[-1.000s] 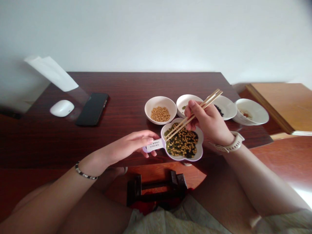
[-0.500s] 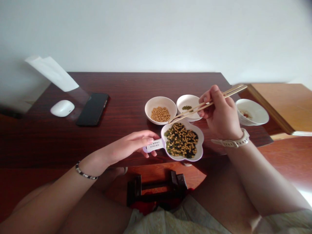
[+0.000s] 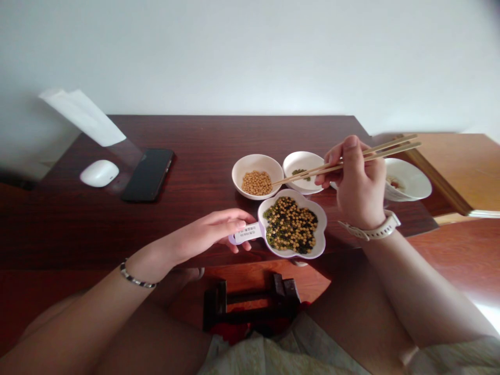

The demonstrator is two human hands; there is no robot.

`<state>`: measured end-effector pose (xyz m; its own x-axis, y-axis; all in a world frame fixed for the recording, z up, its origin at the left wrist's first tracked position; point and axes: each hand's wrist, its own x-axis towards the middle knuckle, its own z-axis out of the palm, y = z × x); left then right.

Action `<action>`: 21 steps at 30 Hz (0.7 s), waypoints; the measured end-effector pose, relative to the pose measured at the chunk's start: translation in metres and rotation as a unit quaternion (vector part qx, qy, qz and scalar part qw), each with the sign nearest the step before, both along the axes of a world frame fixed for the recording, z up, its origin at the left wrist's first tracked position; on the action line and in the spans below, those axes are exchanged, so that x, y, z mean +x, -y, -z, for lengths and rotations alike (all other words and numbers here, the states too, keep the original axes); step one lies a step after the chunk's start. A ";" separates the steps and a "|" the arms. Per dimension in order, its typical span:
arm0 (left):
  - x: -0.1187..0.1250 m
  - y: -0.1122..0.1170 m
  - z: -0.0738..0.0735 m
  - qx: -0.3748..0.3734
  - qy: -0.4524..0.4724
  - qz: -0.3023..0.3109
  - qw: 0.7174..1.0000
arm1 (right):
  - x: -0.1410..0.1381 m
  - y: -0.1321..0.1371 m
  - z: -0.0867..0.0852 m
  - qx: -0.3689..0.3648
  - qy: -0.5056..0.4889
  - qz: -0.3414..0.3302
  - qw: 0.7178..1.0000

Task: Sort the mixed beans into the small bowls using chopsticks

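While the left hand [image 3: 207, 234] pinches the handle of the flower-shaped dish [image 3: 321, 229] near the table [image 3: 219, 135]'s front edge, the right hand [image 3: 359, 182] grips the chopsticks [image 3: 308, 173] steadily, tips close, no bean visibly held, across the small white bowl [image 3: 292, 160].

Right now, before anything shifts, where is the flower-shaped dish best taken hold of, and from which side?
Take the flat handle of the flower-shaped dish from the left, where the left hand holds it. The handle juts clear of the lobed bowl, keeping fingers away from the beans inside, while the right hand and its chopsticks occupy the other side.
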<state>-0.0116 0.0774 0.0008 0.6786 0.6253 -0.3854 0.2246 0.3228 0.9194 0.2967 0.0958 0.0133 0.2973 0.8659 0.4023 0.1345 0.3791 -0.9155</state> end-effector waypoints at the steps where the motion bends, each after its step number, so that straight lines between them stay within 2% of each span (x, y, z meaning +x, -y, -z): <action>1: 0.000 0.000 0.000 0.000 0.000 0.001 1.000 | 0.002 -0.001 0.000 -0.005 -0.008 -0.004 1.000; 8: 0.000 0.000 -0.001 -0.003 -0.005 -0.001 1.000 | 0.010 -0.002 -0.007 -0.104 -0.052 -0.100 0.988; 13: 0.001 0.000 -0.001 0.000 0.000 -0.006 1.000 | 0.004 0.006 -0.010 -0.180 -0.010 -0.149 0.972; 21: 0.001 0.000 -0.002 -0.001 -0.004 -0.004 1.000 | -0.003 0.009 -0.007 -0.179 0.044 -0.166 0.969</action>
